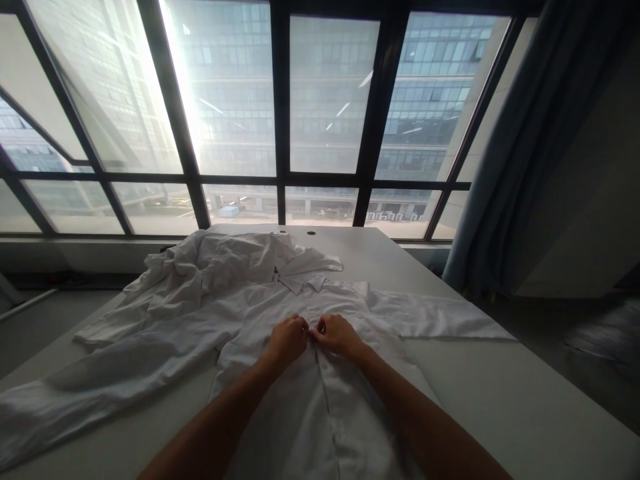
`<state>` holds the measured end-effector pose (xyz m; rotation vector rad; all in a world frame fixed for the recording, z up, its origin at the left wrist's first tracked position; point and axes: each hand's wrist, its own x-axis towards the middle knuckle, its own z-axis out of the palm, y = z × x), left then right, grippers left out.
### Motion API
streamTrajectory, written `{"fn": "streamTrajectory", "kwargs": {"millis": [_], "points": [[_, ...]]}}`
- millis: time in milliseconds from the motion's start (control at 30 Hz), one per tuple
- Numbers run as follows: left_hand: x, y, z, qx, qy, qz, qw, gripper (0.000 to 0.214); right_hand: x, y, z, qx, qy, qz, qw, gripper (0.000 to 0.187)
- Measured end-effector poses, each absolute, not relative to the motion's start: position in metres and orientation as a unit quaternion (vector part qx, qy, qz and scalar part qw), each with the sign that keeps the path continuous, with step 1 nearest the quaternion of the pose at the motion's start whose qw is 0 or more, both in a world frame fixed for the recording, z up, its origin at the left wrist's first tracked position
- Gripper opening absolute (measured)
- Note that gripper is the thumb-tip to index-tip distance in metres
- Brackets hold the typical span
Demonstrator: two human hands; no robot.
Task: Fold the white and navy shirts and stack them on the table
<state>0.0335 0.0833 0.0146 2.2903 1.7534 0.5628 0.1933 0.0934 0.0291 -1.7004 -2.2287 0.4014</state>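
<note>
A white button-up shirt (295, 400) lies spread face up, its collar at the far end and its sleeves stretched out to both sides. My left hand (290, 339) pinches the front placket below the collar. Close against it, my right hand (336, 335) is also closed on the placket, thumb and fingertips together. The fingertips of both hands nearly meet at the shirt's middle line. Whatever button sits between them is too small and covered to make out. Below the hands, the front edge runs down toward me.
More crumpled white clothing (220, 257) is heaped beyond the shirt at the left. Everything lies on a white table (500, 393). Dark-framed windows (320, 177) stand behind it, and a blue-grey curtain (520, 153) hangs at the right.
</note>
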Motion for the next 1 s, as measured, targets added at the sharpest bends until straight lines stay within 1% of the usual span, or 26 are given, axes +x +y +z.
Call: {"fn": "streamTrajectory", "kwargs": {"millis": [167, 267, 400, 567, 800, 867, 1000], "points": [[0.034, 0.078, 0.016, 0.781, 0.591, 0.180, 0.092, 0.027, 0.189, 0.093, 0.027, -0.614, -0.766, 0.125, 0.139, 0.019], [0.036, 0.076, 0.017, 0.780, 0.592, 0.178, 0.097, 0.028, 0.192, 0.099, 0.025, -0.616, -0.763, 0.127, 0.148, 0.022], [0.038, 0.078, 0.018, 0.780, 0.588, 0.186, 0.103, 0.025, 0.197, 0.104, 0.025, -0.614, -0.753, 0.159, 0.175, 0.024], [0.041, 0.084, 0.017, 0.783, 0.582, 0.190, 0.109, 0.024, 0.201, 0.104, 0.027, -0.565, -0.779, 0.192, 0.193, 0.021], [0.040, 0.090, 0.015, 0.771, 0.580, 0.219, 0.146, 0.019, 0.209, 0.112, 0.021, -0.513, -0.809, 0.228, 0.175, 0.021], [0.040, 0.089, 0.016, 0.762, 0.587, 0.222, 0.159, 0.018, 0.209, 0.112, 0.019, -0.516, -0.806, 0.222, 0.186, 0.021], [0.042, 0.084, 0.016, 0.749, 0.600, 0.234, 0.155, 0.018, 0.206, 0.111, 0.014, -0.519, -0.799, 0.198, 0.231, 0.011]]}}
